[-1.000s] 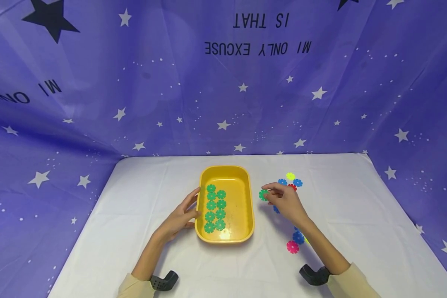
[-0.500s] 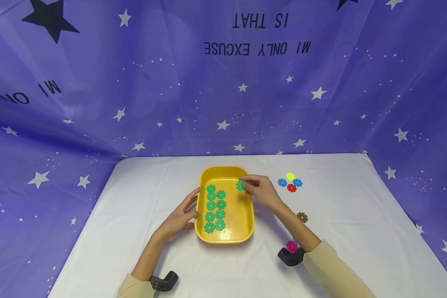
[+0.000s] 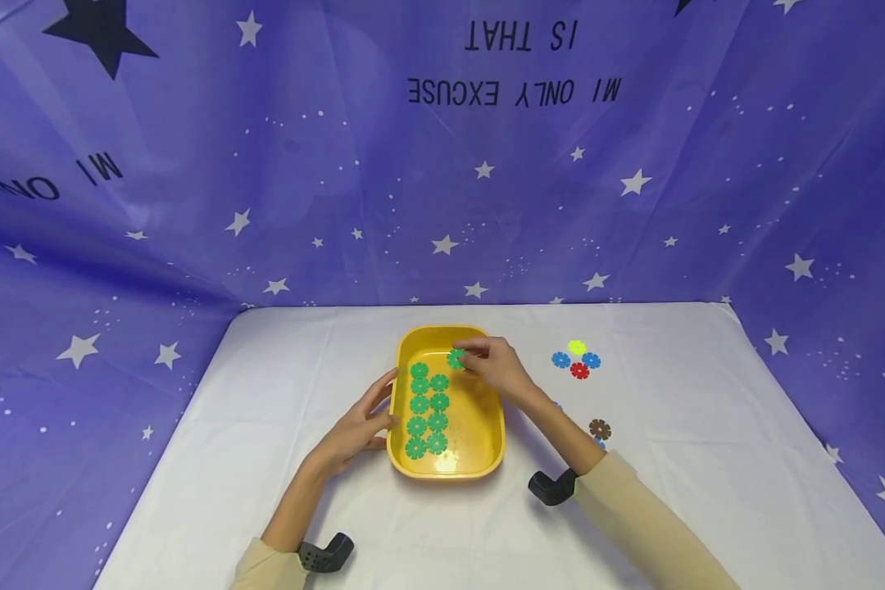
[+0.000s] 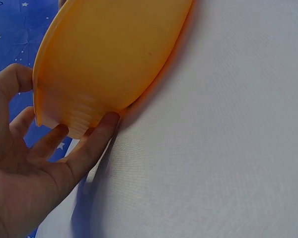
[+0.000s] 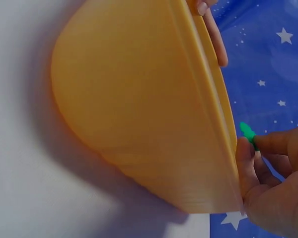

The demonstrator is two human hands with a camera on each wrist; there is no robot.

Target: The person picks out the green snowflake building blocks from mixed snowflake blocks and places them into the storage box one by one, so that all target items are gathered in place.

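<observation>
A yellow bin (image 3: 479, 447) stands on the table, with several green notched plastic discs (image 3: 419, 403) in two rows on the left side of its floor. My right hand (image 3: 497, 369) is over the bin's far right part. Its thumb and finger pinch another green disc (image 3: 455, 359), which appears edge-on in the right wrist view as a green disc (image 5: 248, 134) above the rim. My left hand (image 3: 354, 430) rests against the bin's left side. In the left wrist view, spread fingers (image 4: 92, 148) touch the outer wall and rim.
To the right lie a yellow disc (image 3: 577, 347), a red disc (image 3: 579, 371) and two blue discs (image 3: 561, 360). A brown disc (image 3: 600, 429) lies nearer, beside my right forearm, which partly covers other discs. A starry purple curtain (image 3: 442, 205) rises behind the white table (image 3: 265, 393).
My right hand has carried the green disc leftward from beside the bin to over its far part. The forearm now covers different loose discs. My left hand stays at the bin's side.
</observation>
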